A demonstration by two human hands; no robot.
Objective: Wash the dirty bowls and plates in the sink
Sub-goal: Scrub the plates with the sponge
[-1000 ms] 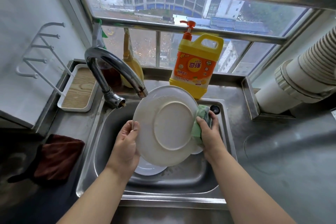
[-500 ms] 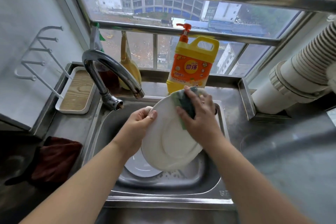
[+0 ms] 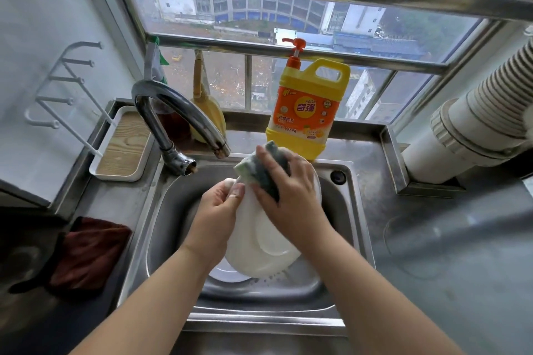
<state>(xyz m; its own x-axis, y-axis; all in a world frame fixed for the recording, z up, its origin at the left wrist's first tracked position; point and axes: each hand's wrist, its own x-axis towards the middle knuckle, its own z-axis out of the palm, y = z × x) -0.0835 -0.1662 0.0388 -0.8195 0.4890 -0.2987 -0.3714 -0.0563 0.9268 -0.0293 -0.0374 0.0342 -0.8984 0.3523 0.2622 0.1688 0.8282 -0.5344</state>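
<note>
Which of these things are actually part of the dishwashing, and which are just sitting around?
In use:
plate, held by the left hand
sponge, pressed on the plate by the right hand
sink
second plate, lying in the sink
faucet
soap jug

Lying about:
red cloth
tray
wall hooks
vent pipe

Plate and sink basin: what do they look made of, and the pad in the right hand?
Plate: glossy white, smooth with soft highlights, likely glazed ceramic, though melamine can't be ruled out.
Sink: brushed stainless steel, grey with dull streaky reflections.
Sponge: soft foam, pale green with a dark green scouring layer, squeezed under the right hand.
</note>
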